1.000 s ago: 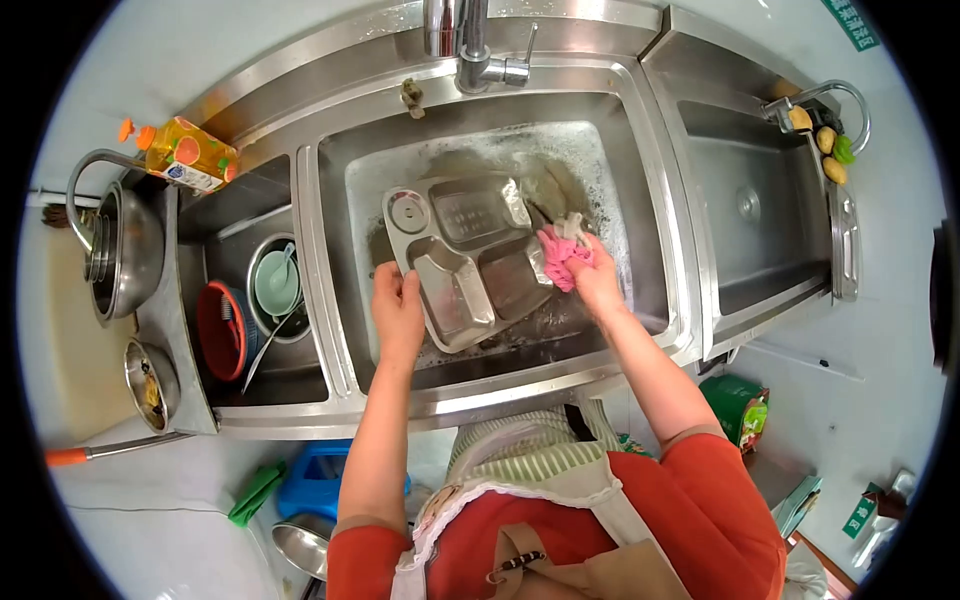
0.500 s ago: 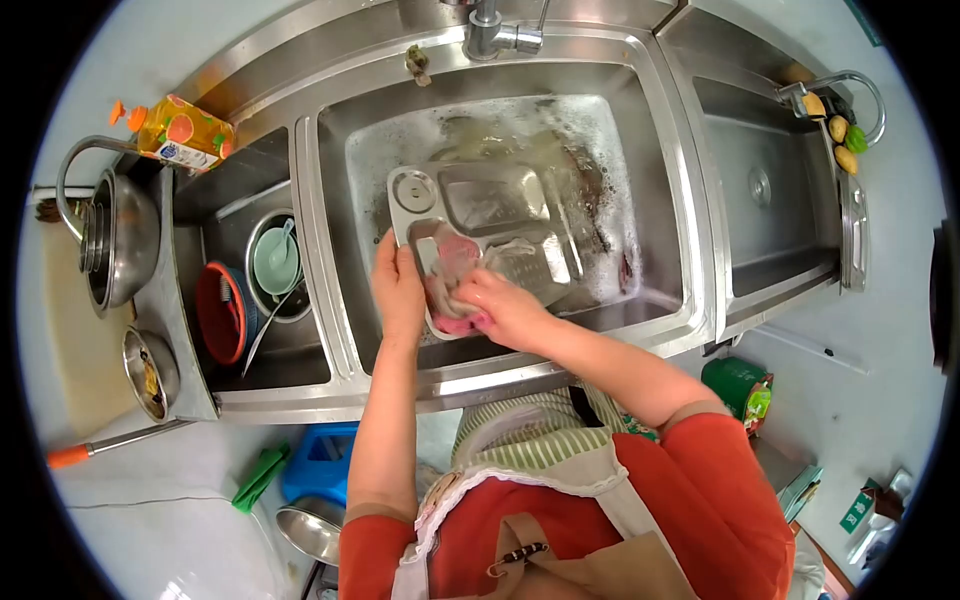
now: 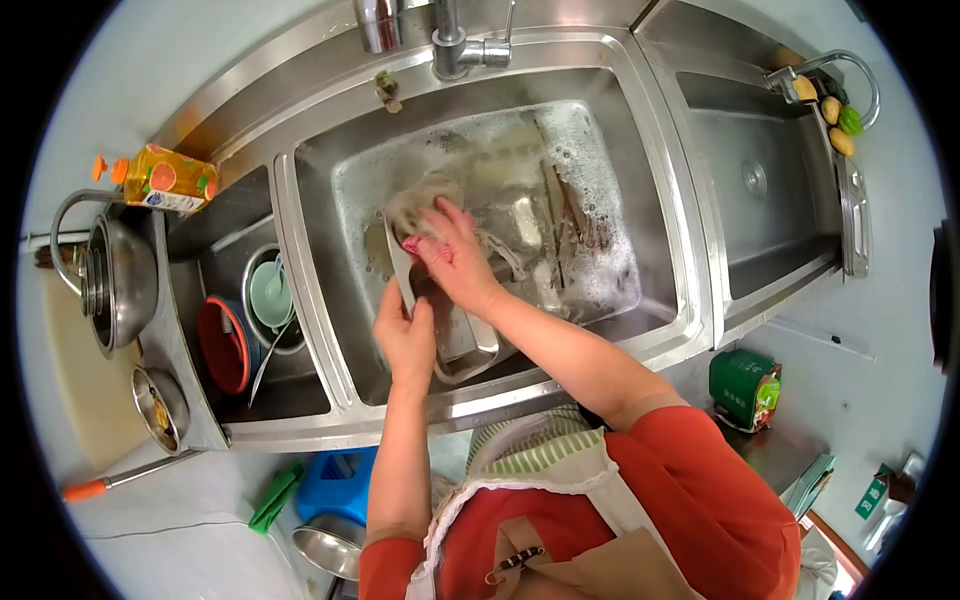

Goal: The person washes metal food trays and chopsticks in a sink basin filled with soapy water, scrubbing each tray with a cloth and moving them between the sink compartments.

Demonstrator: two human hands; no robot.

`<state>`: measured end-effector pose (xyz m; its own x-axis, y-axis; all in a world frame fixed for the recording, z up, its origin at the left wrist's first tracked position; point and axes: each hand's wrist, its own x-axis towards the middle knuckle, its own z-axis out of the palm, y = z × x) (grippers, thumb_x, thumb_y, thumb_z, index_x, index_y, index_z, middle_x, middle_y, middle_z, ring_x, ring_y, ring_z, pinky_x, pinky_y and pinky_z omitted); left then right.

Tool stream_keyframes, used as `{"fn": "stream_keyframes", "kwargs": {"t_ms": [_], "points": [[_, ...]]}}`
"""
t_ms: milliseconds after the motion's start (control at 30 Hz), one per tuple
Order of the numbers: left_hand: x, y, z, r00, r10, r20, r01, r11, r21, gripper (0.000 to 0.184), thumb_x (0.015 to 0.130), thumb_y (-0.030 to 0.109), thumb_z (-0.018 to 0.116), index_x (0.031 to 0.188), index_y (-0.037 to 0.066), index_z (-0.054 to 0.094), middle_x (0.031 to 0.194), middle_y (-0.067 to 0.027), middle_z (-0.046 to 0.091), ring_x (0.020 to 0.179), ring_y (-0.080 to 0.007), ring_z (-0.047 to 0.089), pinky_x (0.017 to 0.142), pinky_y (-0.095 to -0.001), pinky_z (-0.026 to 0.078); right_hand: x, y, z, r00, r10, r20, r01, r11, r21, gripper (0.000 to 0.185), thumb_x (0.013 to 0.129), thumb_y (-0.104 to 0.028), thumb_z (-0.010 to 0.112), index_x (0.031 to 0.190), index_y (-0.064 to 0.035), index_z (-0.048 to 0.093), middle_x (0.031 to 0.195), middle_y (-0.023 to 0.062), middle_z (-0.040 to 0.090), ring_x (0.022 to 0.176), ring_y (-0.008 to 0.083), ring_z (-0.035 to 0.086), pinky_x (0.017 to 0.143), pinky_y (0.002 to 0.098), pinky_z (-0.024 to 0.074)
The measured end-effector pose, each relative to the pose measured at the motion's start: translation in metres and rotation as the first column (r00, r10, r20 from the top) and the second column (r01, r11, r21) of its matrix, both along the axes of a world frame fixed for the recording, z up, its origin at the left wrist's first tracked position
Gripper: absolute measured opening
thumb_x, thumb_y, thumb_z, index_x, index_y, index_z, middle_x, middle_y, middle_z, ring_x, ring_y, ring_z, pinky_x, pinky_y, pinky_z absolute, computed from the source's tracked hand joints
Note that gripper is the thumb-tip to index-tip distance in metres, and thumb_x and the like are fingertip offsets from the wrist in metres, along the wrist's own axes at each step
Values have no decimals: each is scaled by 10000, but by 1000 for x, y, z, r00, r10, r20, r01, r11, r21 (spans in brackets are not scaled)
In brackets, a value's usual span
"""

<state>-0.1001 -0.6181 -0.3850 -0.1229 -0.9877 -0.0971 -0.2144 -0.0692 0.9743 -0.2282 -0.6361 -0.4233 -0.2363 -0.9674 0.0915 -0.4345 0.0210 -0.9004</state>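
My left hand (image 3: pixel 405 335) grips the near left edge of a steel compartment tray (image 3: pixel 470 338), with the thumb over its rim. The tray is tilted and partly under the soapy water of the middle sink (image 3: pixel 650 200). My right hand (image 3: pixel 455 255) presses a wet cloth (image 3: pixel 425 195) against the far part of the tray. The cloth is greyish with pink parts, and motion blurs it. My fingers and the cloth hide much of the tray's far end. Long, thin dark things (image 3: pixel 570 215) lie in the water to the right.
The left basin holds a red bowl (image 3: pixel 222 345) and a steel pot with pale green bowls (image 3: pixel 271 292). An orange soap bottle (image 3: pixel 170 180) stands on the left ledge. The tap (image 3: pixel 455 50) rises behind the sink. Potatoes (image 3: pixel 831 110) lie by the right basin (image 3: pixel 750 215).
My right hand has moved the cloth away from me, from the tray's near end to its far end. The tray has tilted and turned in my left hand. The whole view has shifted slightly.
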Motion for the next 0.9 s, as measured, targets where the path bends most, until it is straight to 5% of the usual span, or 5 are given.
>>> {"fn": "stream_keyframes", "kwargs": {"t_ms": [267,400,600,700,900], "points": [[17,6,12,993,121,-13,-119,987,104,383,811,-83,512,1179,-12,591,878,30,603,668,-4,467,562,-164,374,-76,20,-115,878,-37,-477,181,949,259,498,875,-269,607,1322,-102,466,1362,220,396,1242,407,397,1041,442,339],[17,13,12,984,178,-23,-176,982,65,335,806,-72,522,1125,-15,605,809,43,584,617,1,419,525,-173,343,-64,23,-121,859,-450,-245,512,755,409,426,849,-239,623,1253,-123,547,1296,185,449,1179,395,433,997,460,360],[27,6,3,963,234,-134,-222,970,98,330,798,-78,516,1109,-14,606,925,0,635,721,-39,526,650,-181,425,6,82,-53,899,-346,267,253,910,328,466,818,-294,701,1172,-33,550,1164,231,499,1082,390,500,955,430,404],[44,2,-18,957,235,-171,-194,954,227,365,815,-63,507,1168,-4,572,1034,-38,627,808,-78,552,731,-218,449,-6,103,-49,955,9,298,-136,902,409,518,787,-293,729,1200,-50,532,1159,237,501,1073,387,512,952,413,418],[52,18,-52,961,252,-112,-195,908,372,466,896,-9,493,1350,9,391,1231,-93,546,1034,-154,551,902,-280,443,-21,96,-100,989,-46,142,-64,731,679,505,751,-262,737,1178,-67,551,1175,253,521,1074,402,540,932,399,450]]}}
